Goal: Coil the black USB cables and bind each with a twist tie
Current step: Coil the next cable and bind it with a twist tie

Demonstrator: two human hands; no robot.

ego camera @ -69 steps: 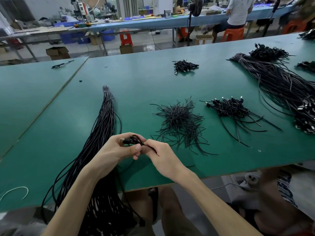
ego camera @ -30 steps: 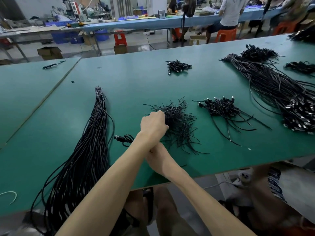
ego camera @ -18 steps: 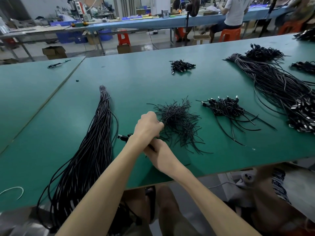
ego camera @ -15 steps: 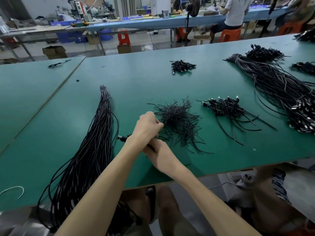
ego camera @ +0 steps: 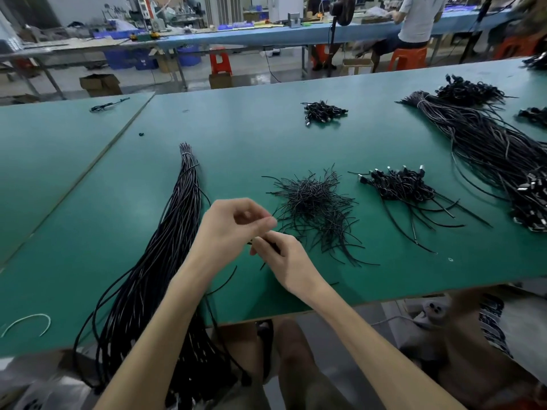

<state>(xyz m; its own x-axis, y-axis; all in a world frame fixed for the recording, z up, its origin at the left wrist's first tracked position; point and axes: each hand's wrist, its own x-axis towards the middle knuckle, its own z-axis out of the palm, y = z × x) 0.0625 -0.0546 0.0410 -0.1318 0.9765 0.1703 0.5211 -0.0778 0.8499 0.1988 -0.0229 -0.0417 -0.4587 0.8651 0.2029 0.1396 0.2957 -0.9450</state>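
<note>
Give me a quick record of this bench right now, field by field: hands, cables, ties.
Table: green, long
Left hand: fingers curled, thumb to fingertips; contents unclear
Right hand: grips a cable
Tie pile: just beyond the hands
Loose bundle: left of the hands, hanging over the near edge
Coiled cables: right of the tie pile

i count two hands at the near edge of the bench (ego camera: 296, 137): left hand (ego camera: 228, 229), right hand (ego camera: 285, 260). two long cable bundles: left bundle (ego camera: 168, 241), right-edge bundle (ego camera: 488, 149). one twist tie heap (ego camera: 313, 202). four coiled-cable piles i can make out: near pile (ego camera: 399, 186), far pile (ego camera: 324, 110), far-right pile (ego camera: 467, 90), right-edge pile (ego camera: 535, 115).
</note>
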